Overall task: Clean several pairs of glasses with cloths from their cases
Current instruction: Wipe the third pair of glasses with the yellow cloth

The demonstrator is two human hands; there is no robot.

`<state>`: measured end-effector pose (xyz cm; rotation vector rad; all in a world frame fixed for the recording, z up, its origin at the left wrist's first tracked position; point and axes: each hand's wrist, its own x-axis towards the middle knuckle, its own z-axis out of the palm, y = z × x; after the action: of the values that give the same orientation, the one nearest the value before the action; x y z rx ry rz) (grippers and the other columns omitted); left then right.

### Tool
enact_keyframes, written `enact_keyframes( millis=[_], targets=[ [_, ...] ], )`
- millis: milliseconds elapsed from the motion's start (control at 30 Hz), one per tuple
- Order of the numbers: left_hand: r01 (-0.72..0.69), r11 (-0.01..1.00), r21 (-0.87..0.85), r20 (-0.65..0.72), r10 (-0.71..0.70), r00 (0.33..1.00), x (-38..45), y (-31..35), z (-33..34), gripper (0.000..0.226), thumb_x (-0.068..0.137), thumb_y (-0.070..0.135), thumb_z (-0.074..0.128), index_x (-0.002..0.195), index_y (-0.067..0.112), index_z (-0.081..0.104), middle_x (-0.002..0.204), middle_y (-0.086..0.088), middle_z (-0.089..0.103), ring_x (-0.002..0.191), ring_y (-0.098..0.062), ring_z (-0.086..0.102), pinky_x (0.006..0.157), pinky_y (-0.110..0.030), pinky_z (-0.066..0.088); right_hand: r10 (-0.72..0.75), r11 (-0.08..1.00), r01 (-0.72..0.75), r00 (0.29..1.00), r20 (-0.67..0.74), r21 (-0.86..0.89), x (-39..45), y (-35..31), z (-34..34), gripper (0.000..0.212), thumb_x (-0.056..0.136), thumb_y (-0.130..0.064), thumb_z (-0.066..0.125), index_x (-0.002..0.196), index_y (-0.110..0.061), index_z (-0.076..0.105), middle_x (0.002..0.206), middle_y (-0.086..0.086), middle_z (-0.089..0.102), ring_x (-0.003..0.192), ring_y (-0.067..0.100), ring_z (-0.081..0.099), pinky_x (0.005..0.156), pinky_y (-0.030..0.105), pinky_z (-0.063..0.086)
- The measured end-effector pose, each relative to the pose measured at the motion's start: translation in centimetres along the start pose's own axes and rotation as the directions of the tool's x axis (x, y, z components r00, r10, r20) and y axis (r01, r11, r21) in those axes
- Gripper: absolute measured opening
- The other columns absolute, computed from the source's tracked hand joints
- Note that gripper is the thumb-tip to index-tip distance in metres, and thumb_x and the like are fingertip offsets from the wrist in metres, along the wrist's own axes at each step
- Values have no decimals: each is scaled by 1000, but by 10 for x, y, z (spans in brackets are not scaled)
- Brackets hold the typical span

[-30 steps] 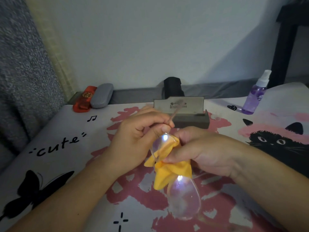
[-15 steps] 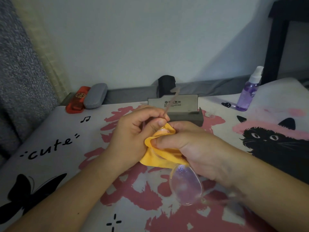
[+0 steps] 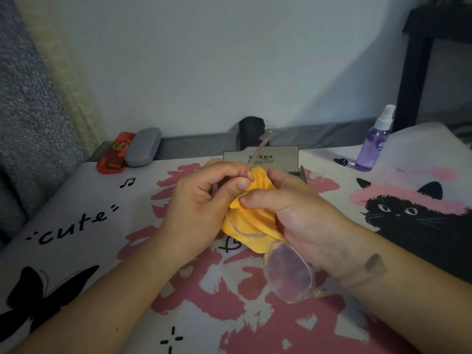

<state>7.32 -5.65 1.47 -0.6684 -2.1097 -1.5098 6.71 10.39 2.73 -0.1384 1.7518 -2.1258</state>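
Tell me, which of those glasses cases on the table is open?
The grey box case right behind the hands stands open, its printed lid raised. The red case and the rounded grey case at the far left corner are both closed.

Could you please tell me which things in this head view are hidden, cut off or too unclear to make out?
- Upper lens of the glasses: covered by the yellow cloth.
- Right hand: its fingers lie behind the cloth, so its grip there is unseen.
- Open case: the left hand and right hand hide its inside; the lid print is too small to read.
- Spray bottle: label too small.
- Black object behind the case: too dark to identify.
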Motion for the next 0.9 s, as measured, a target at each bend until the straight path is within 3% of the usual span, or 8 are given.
enact_keyframes(
  millis=[167, 300, 400, 567, 667, 733, 833, 900],
  targets=[
    [-57, 997, 60, -18, 58, 998, -1, 2, -5, 15, 96, 18, 62, 94, 30, 71, 96, 16, 70, 96, -17, 68, 87, -30, 52, -9, 997, 5, 999, 40, 82, 0, -5, -3, 28, 85, 5, 69, 112, -2, 62, 93, 18, 70, 85, 29, 73, 70, 38, 61],
    [-100, 987, 125, -53, 108, 993, 1, -2, -12, 18, 98, 13, 62, 100, 29, 70, 98, 18, 69, 97, -24, 66, 86, -38, 53, -23, 999, 23, 1000, 0, 36, 1, -5, -9, 30, 86, -3, 74, 114, -4, 63, 108, 27, 70, 101, 40, 72, 83, 55, 60],
    [-26, 995, 101, -147, 41, 988, 0, -8, -22, 18, 97, 11, 63, 99, 29, 69, 96, 13, 70, 95, -15, 67, 85, -28, 53, -143, 960, 102, 980, -141, -262, 4, -11, -18, 19, 82, -18, 79, 97, -17, 68, 93, 14, 74, 88, 33, 73, 78, 50, 60],
    [3, 997, 71, -134, 7, 991, -3, -13, -27, 18, 94, 12, 67, 100, 29, 71, 97, 13, 71, 95, -11, 68, 88, -23, 52, -633, 265, 175, 773, -35, -948, 10, -30, -52, 19, 87, -19, 75, 91, -27, 59, 92, -8, 52, 83, 21, 55, 68, 32, 36],
    [-55, 997, 54, -96, 60, 994, -3, -9, -20, 14, 94, 17, 66, 96, 29, 74, 98, 17, 71, 96, -15, 68, 88, -25, 53, -699, 205, 171, 715, -21, -964, 14, -33, -52, 22, 86, -16, 72, 83, -20, 51, 88, -3, 46, 78, 22, 49, 61, 32, 29],
    [-84, 995, 57, -73, 88, 993, -3, -9, -15, 14, 94, 20, 64, 99, 28, 74, 99, 19, 70, 96, -15, 68, 88, -25, 52, -705, 248, 216, 709, -22, -944, 15, -29, -41, 28, 86, -17, 69, 74, -23, 45, 77, -7, 45, 72, 15, 50, 59, 26, 30],
    [-97, 993, 73, -70, 102, 992, -3, -12, -14, 14, 95, 20, 63, 100, 28, 73, 100, 19, 70, 98, -16, 68, 89, -29, 53, -430, 585, 275, 903, -5, -763, 4, -26, -22, 21, 90, -30, 73, 78, -23, 57, 76, -2, 58, 65, 0, 54, 61, 12, 42],
    [-100, 993, 70, -85, 105, 991, -2, -16, -16, 14, 95, 19, 64, 104, 25, 72, 101, 18, 71, 98, -21, 68, 90, -39, 54, -194, 740, 253, 967, 162, -623, -6, -23, -18, 22, 90, -43, 72, 91, -22, 67, 87, 2, 71, 79, 11, 67, 77, 29, 56]
  ],
)
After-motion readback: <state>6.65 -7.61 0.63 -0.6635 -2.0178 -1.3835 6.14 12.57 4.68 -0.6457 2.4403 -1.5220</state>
